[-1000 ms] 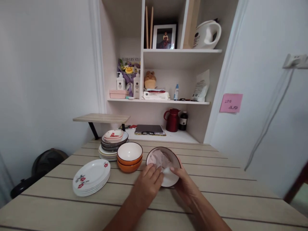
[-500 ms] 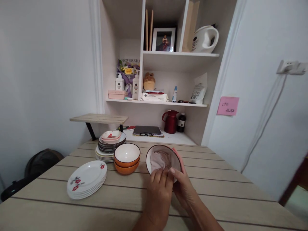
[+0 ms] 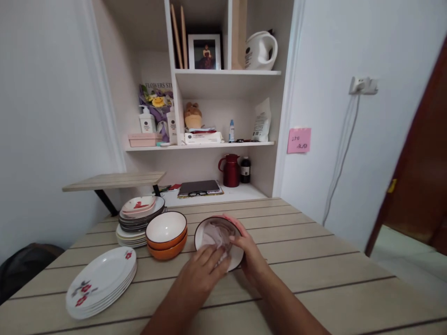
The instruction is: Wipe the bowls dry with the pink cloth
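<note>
A bowl [image 3: 236, 257] with a white inside and dark rim is tilted towards me above the tabletop. My right hand [image 3: 248, 253] grips its right side, thumb over the rim and fingers behind. Inside the bowl lies a crumpled, pale pinkish-grey cloth [image 3: 212, 234]. My left hand [image 3: 206, 269] presses this cloth against the inner wall with bent fingers; the fingertips are partly buried in its folds. Just left of the held bowl stand stacked orange bowls [image 3: 166, 235] with white insides.
White plates with red flowers [image 3: 101, 281] are stacked at the left front. Behind them rises a pile of mixed plates [image 3: 139, 218], beside a small raised shelf [image 3: 115, 180]. A laptop [image 3: 199, 187], a red jug [image 3: 231, 170] and a dark bottle [image 3: 245, 170] stand at the back.
The view has swung right, so everything sits further left in the picture. My left hand has shifted on the cloth, its fingers now more spread along the bowl's lower inside.
</note>
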{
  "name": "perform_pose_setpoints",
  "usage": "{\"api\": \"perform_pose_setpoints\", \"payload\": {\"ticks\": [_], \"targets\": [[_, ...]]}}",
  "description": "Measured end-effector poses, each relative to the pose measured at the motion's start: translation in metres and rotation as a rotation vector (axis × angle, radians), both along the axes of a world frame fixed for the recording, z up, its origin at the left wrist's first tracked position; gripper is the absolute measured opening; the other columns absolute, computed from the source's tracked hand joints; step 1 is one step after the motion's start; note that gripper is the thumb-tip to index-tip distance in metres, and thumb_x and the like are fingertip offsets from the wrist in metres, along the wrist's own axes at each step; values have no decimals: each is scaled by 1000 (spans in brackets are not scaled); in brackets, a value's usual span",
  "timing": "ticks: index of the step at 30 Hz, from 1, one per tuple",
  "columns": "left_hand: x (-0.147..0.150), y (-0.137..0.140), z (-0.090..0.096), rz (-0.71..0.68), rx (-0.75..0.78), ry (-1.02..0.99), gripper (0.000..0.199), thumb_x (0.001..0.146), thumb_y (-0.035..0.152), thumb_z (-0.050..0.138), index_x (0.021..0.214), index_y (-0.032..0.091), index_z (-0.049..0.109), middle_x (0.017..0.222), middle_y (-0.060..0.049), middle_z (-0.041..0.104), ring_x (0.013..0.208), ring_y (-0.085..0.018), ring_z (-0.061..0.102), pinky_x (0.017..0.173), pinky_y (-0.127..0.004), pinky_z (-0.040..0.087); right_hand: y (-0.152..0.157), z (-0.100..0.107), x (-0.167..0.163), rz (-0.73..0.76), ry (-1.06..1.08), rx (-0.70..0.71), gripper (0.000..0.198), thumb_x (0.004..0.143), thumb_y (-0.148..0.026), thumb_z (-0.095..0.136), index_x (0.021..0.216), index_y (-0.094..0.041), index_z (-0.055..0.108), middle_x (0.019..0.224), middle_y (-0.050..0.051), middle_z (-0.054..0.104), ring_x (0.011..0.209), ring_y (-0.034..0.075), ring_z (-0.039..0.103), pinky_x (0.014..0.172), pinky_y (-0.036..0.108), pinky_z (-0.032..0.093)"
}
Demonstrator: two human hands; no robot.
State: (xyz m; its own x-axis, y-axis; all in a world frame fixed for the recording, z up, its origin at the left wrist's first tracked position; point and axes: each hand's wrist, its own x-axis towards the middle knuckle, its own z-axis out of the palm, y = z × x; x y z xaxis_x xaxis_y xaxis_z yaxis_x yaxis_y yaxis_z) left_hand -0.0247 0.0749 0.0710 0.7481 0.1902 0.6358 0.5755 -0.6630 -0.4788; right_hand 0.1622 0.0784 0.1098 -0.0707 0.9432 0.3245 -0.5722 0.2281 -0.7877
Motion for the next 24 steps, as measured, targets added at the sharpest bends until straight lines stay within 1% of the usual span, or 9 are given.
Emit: {"api": "perform_pose_setpoints", "payload": {"ticks": [3, 5, 7, 9, 12, 14, 18, 21, 24], "targets": [[-13, 3, 7, -1, 45, 45, 27, 108, 19, 44, 125, 21, 65, 134, -7, 69, 126, -22, 62, 121, -51, 35, 1, -2, 1, 37, -6, -20, 55, 73, -26, 73, 128, -24, 69, 129, 8, 75, 123, 33, 64, 107, 44, 44], [-16, 4, 8, 19, 71, 43, 22, 107, 18, 47, 118, 20, 66, 132, -9, 70, 126, -22, 63, 123, -54, 32, 0, -4, 1, 83, -15, -44, 55, 74, -25, 72, 128, -24, 69, 129, 8, 75, 121, 32, 66, 103, 42, 47], [-15, 4, 5, 19, 97, 42, 19, 105, 16, 49, 114, 18, 65, 130, -11, 71, 124, -22, 64, 121, -52, 36, -1, -4, 1, 112, -16, -81, 52, 73, -24, 71, 126, -25, 70, 129, 7, 75, 117, 32, 67, 99, 41, 48], [-13, 4, 3, 8, 115, 39, 19, 105, 15, 50, 117, 18, 64, 133, -13, 69, 125, -23, 64, 119, -51, 39, -2, -5, 1, 117, -3, -131, 50, 72, -23, 71, 123, -25, 72, 127, 6, 76, 113, 31, 69, 96, 40, 50], [-13, 6, 6, 50, 113, 54, 31, 106, 17, 49, 135, 21, 58, 142, -11, 64, 136, -24, 57, 121, -52, 36, -3, -4, 0, 119, 32, -201, 51, 70, -22, 72, 121, -25, 72, 120, 6, 79, 110, 30, 70, 95, 40, 50], [-15, 7, 10, 93, 98, 87, 37, 107, 17, 46, 143, 20, 55, 144, -9, 63, 138, -23, 55, 122, -50, 35, -3, -4, -1, 120, 37, -218, 51, 69, -22, 73, 120, -25, 72, 116, 6, 80, 107, 29, 70, 93, 39, 50], [-18, 9, 14, 89, 99, 136, 33, 106, 14, 44, 133, 14, 63, 141, -10, 67, 133, -24, 60, 117, -44, 42, -2, -5, 0, 112, 44, -228, 57, 71, -25, 74, 127, -28, 68, 116, 5, 80, 99, 28, 71, 86, 37, 51], [-16, 9, 8, 80, 122, 120, 33, 104, 12, 45, 131, 12, 64, 139, -14, 67, 133, -25, 60, 115, -43, 44, -1, -5, 0, 132, 83, -226, 67, 71, -26, 79, 136, -31, 62, 125, 4, 76, 104, 28, 71, 90, 38, 50], [-14, 8, 2, 82, 159, 67, 35, 104, 10, 42, 131, 10, 64, 137, -14, 68, 132, -25, 61, 114, -43, 45, -3, -4, 2, 182, 118, -198, 77, 69, -25, 84, 141, -34, 58, 129, 5, 74, 109, 29, 71, 95, 41, 50]]}}
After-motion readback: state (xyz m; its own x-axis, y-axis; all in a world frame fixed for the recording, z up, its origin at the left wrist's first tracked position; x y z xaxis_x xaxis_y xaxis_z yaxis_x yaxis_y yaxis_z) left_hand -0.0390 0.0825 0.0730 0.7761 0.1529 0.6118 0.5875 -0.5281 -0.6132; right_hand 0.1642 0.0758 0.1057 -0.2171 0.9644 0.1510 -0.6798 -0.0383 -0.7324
